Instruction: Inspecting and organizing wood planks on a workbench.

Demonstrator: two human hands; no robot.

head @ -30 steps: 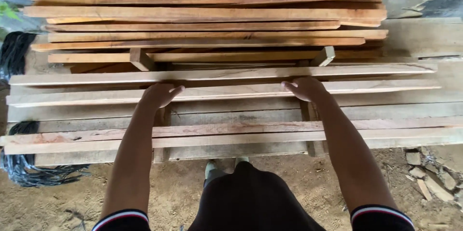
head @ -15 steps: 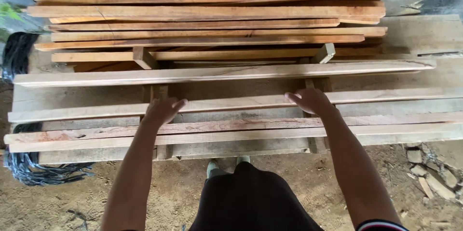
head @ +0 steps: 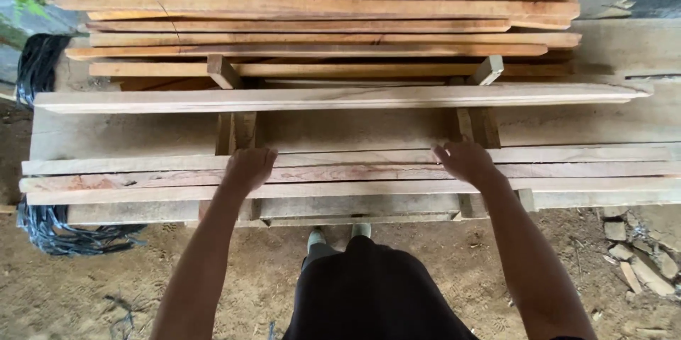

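Both palms down, fingers spread flat, gripping nothing. My left hand (head: 248, 167) and right hand (head: 464, 161) press on the near wooden slats (head: 355, 170), a group of three lying side by side across the bench (head: 128, 134). A second ago my hands rested farther out, on a slat close to the far single slat (head: 340, 96); they have since drawn back toward me, and the slat came with them, now sitting snug against its neighbours, so the near group reads as gathered. Bare bench shows between it and the far slat. Beyond that, the stacked boards (head: 319, 6). Black cable bundle (head: 53, 230) at left.
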